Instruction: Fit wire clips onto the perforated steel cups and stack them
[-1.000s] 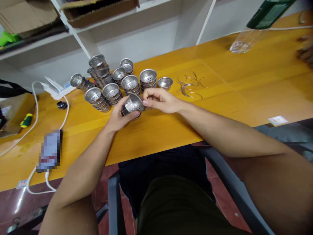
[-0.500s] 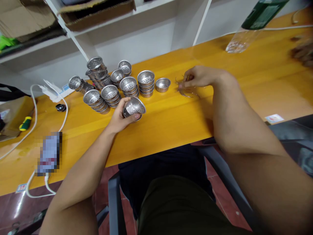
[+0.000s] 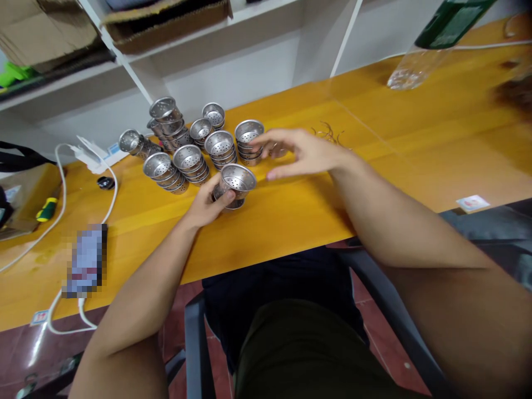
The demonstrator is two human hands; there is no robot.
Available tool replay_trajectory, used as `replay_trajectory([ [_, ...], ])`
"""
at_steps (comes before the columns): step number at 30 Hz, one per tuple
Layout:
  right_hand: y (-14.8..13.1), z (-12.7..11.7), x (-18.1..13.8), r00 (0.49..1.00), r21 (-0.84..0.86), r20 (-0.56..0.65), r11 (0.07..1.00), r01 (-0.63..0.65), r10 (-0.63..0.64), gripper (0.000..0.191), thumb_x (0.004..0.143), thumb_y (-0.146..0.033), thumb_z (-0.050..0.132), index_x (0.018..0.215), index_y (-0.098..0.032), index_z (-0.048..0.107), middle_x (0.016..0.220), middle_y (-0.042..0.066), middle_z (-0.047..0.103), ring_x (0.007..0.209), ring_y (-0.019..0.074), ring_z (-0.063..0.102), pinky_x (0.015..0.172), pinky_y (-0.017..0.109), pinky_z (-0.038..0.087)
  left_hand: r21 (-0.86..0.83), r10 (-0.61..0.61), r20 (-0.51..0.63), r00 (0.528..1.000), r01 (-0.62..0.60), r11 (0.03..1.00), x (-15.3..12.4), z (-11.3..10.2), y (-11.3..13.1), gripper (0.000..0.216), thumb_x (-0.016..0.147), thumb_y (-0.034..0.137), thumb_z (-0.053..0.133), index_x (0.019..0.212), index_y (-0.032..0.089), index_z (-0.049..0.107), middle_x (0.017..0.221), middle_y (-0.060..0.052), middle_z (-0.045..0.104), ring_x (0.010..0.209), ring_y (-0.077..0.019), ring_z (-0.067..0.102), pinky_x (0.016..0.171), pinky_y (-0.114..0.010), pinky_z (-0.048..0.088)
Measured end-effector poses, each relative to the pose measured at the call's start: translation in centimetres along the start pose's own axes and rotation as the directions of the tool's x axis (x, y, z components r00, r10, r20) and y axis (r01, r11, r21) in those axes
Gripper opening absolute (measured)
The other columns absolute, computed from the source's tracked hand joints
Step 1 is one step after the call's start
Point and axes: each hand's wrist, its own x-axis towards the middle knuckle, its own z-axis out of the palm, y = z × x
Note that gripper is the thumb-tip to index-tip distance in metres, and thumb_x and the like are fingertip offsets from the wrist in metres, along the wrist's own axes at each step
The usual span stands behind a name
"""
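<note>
My left hand [image 3: 205,204] is closed around a perforated steel cup [image 3: 236,184], held tilted just above the orange table [image 3: 415,144]. My right hand [image 3: 300,154] hovers to the cup's right with fingers stretched out, and nothing shows in it. It covers a single small cup beside the stacks. Several stacks of the same steel cups [image 3: 220,145] stand behind my hands. A small heap of curved wire pieces [image 3: 328,133] lies just beyond my right hand.
A phone [image 3: 86,257] on a white cable [image 3: 62,183] lies at the left, near a green-yellow screwdriver [image 3: 45,208]. A plastic bottle [image 3: 419,61] lies at the back right. Another person's hand [image 3: 513,91] shows at the right edge. White shelves stand behind the table.
My right hand left the cup, reached right to the wire pieces, and has now come back left with fingers spread. My left hand kept the cup and turned it more upright.
</note>
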Motion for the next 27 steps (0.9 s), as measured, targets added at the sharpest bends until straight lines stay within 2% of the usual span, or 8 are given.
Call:
replay_trajectory([
  [2, -0.6, 3.1, 0.8, 0.987, 0.024, 0.063, 0.989, 0.146, -0.148, 0.095, 0.098, -0.066, 0.116, 0.179, -0.031, 0.080, 0.169, 0.015, 0.085, 0.146, 0.0395, 0.082, 0.131, 0.061, 0.069, -0.011, 0.027, 0.027, 0.999, -0.027, 1.000, 0.0, 0.1, -0.1, 0.077, 0.112, 0.086, 0.092, 0.154, 0.022, 0.091, 0.140, -0.016, 0.095, 0.124, -0.0361, 0.090, 0.111, -0.049, 0.074],
  [4, -1.2, 5.1, 1.2, 0.969, 0.003, 0.076, 0.972, 0.235, -0.235, 0.087, 0.107, -0.058, 0.109, 0.183, -0.031, 0.077, 0.174, 0.016, 0.082, 0.156, 0.0402, 0.079, 0.139, 0.064, 0.064, -0.020, 0.030, 0.046, 0.999, -0.029, 0.999, 0.0, 0.1, -0.2, 0.080, 0.111, 0.087, 0.093, 0.159, 0.023, 0.089, 0.148, -0.016, 0.095, 0.132, -0.0390, 0.091, 0.117, -0.052, 0.074],
  [7, -1.7, 4.7, 1.2, 0.970, -0.070, 0.004, 0.968, 0.241, -0.242, 0.079, 0.110, -0.062, 0.104, 0.177, -0.028, 0.079, 0.167, 0.016, 0.084, 0.153, 0.0410, 0.080, 0.138, 0.066, 0.063, -0.006, -0.035, 0.079, 0.996, 0.036, 0.999, -0.3, -0.2, -0.4, 0.087, 0.108, 0.090, 0.095, 0.163, 0.023, 0.085, 0.148, -0.017, 0.094, 0.129, -0.0375, 0.091, 0.114, -0.050, 0.075],
  [10, -0.8, 1.4, 0.6, 0.962, -0.177, -0.247, 0.981, 0.074, -0.117, 0.085, 0.104, -0.079, 0.103, 0.170, -0.030, 0.082, 0.169, 0.018, 0.084, 0.153, 0.0464, 0.079, 0.136, 0.068, 0.064, -0.044, -0.109, 0.132, 0.985, 0.116, 0.992, -0.6, -0.6, -0.8, 0.097, 0.106, 0.089, 0.098, 0.174, 0.023, 0.074, 0.149, -0.018, 0.092, 0.118, -0.0318, 0.092, 0.104, -0.043, 0.076],
  [13, 1.2, -2.1, 0.2, 0.887, -0.261, -0.461, 0.949, -0.179, 0.041, 0.083, 0.098, -0.081, 0.107, 0.163, -0.036, 0.084, 0.165, 0.017, 0.085, 0.152, 0.0491, 0.074, 0.135, 0.072, 0.065, -0.074, -0.101, 0.135, 0.986, 0.112, 0.991, -0.7, -0.7, -1.2, 0.119, 0.091, 0.086, 0.114, 0.181, 0.026, 0.064, 0.156, -0.019, 0.088, 0.125, -0.0326, 0.092, 0.107, -0.044, 0.077],
  [16, 3.4, -3.6, 0.1, 0.870, -0.318, -0.445, 0.872, -0.373, 0.210, 0.074, 0.091, -0.071, 0.116, 0.148, -0.034, 0.088, 0.147, 0.017, 0.088, 0.149, 0.0510, 0.075, 0.134, 0.073, 0.066, 0.003, -0.107, 0.076, 0.991, 0.107, 0.994, -0.7, -0.3, -1.5, 0.135, 0.077, 0.079, 0.124, 0.183, 0.028, 0.057, 0.166, -0.020, 0.081, 0.141, -0.0375, 0.089, 0.121, -0.052, 0.076],
  [20, 4.6, -3.0, 0.8, 0.828, -0.381, -0.408, 0.752, -0.538, 0.386, 0.061, 0.088, -0.058, 0.118, 0.132, -0.029, 0.089, 0.134, 0.017, 0.087, 0.142, 0.0521, 0.079, 0.126, 0.072, 0.068, 0.039, -0.132, 0.030, 0.991, 0.131, 0.991, -0.7, 0.1, -1.7, 0.121, 0.089, 0.074, 0.117, 0.181, 0.028, 0.054, 0.168, -0.021, 0.078, 0.144, -0.0374, 0.088, 0.124, -0.054, 0.076],
  [27, 5.5, -3.1, 1.5, 0.821, -0.370, -0.367, 0.741, -0.561, 0.438, 0.049, 0.089, -0.059, 0.117, 0.102, -0.030, 0.080, 0.098, 0.006, 0.081, 0.105, 0.0340, 0.075, 0.104, 0.055, 0.067, 0.052, -0.118, 0.008, 0.993, 0.118, 0.992, -0.7, 0.4, -1.3, 0.118, 0.091, 0.073, 0.114, 0.181, 0.027, 0.054, 0.159, -0.018, 0.082, 0.139, -0.0366, 0.089, 0.121, -0.052, 0.077],
])
